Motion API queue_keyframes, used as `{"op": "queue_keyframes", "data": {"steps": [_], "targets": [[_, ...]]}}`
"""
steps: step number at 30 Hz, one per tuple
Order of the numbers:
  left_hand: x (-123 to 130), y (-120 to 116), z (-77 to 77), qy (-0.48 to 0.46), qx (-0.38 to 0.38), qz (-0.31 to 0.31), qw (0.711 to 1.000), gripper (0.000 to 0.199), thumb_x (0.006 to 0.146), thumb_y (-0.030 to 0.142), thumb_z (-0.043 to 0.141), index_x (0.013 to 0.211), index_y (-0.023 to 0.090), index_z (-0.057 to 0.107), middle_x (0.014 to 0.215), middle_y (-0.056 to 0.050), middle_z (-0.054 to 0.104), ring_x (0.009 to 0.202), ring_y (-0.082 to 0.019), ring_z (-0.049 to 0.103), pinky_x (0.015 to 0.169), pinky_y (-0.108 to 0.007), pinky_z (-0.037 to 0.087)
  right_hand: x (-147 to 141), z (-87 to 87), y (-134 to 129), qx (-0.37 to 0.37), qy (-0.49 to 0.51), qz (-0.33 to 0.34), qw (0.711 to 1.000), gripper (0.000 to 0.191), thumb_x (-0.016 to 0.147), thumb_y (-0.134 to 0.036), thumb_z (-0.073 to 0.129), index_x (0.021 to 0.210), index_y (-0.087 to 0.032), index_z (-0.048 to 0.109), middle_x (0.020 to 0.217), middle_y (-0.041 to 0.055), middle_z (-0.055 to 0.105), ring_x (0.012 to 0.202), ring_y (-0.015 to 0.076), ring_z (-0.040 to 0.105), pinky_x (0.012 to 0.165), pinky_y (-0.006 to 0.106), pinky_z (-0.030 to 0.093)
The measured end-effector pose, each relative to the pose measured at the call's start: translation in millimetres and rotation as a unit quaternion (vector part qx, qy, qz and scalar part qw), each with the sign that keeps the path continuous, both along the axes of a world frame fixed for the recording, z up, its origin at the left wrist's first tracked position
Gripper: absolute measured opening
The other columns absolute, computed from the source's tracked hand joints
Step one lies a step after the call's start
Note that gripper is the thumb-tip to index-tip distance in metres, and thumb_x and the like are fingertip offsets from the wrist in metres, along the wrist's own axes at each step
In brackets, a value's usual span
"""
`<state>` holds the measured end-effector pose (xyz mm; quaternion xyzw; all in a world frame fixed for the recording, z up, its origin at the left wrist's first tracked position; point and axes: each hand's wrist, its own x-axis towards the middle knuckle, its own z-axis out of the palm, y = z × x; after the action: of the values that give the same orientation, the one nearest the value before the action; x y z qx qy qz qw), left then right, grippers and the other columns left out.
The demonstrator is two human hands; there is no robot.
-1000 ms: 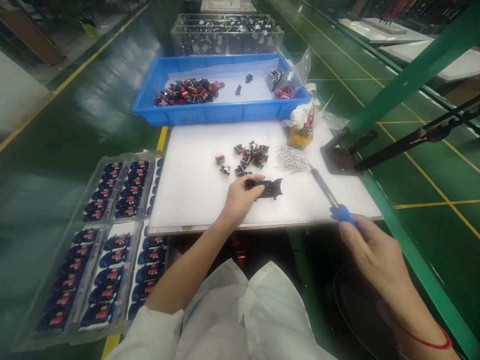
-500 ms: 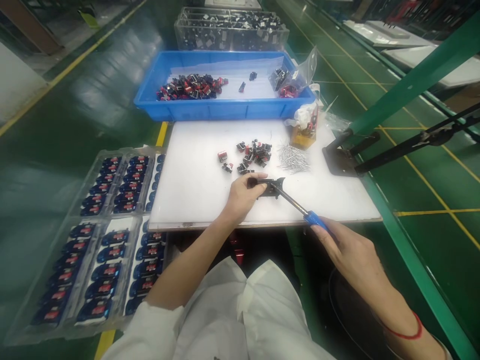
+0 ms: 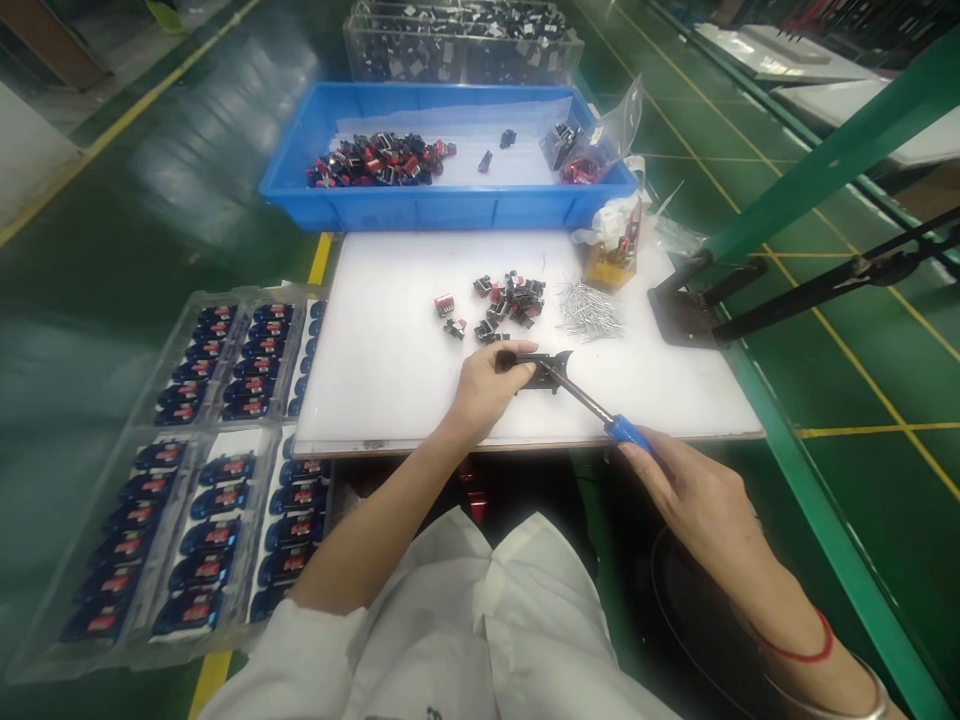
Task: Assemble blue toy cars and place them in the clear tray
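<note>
My left hand [image 3: 487, 388] rests on the white board [image 3: 390, 400] and grips a black plastic part [image 3: 551, 372] by its left end. My right hand [image 3: 694, 495] holds a blue-handled tool [image 3: 592, 408] with a thin metal shaft, and the shaft's tip meets the black part. Just above the hands lies a loose pile of small black-and-red components [image 3: 506, 305]. A heap of thin silver pins [image 3: 589, 310] sits to its right.
A blue tray [image 3: 450, 210] of components stands behind the board, with a clear bin [image 3: 461, 45] beyond it. Blister trays of blue-and-red parts [image 3: 225, 480] lie to the left. A black metal stand [image 3: 682, 315] and green frame [image 3: 814, 180] are on the right.
My right hand has moved left and brought the tool's shaft from beside the black part onto it. The left hand keeps its hold, and the view has tilted slightly.
</note>
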<state>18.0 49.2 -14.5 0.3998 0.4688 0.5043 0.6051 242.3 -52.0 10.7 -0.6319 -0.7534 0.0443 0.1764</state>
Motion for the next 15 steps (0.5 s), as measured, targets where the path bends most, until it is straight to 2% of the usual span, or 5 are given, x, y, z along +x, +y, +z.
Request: {"op": "queue_keyframes", "data": {"steps": [8, 15], "targets": [[0, 0, -4.7, 0.020, 0.018, 0.001, 1.000, 0.025, 0.075, 0.018, 0.070, 0.098, 0.017, 0.075, 0.098, -0.005, 0.075, 0.088, -0.015, 0.068, 0.082, -0.028, 0.057, -2, 3.5, 1, 0.044, -0.030, 0.026, 0.998, 0.066, 0.104, -0.061, 0.028, 0.103, -0.014, 0.074, 0.070, 0.0082, 0.072, 0.053, 0.0213, 0.065, 0.049, 0.029, 0.046], [0, 0, -1.2, 0.036, 0.012, 0.001, 0.999, 0.024, 0.074, 0.016, 0.068, 0.097, 0.017, 0.075, 0.095, -0.004, 0.075, 0.086, -0.015, 0.068, 0.080, -0.028, 0.057, -5, 12.3, 1, 0.028, -0.028, 0.040, 0.998, 0.065, 0.105, -0.058, 0.029, 0.101, -0.011, 0.074, 0.067, 0.0077, 0.070, 0.048, 0.0208, 0.063, 0.045, 0.030, 0.042]]}}
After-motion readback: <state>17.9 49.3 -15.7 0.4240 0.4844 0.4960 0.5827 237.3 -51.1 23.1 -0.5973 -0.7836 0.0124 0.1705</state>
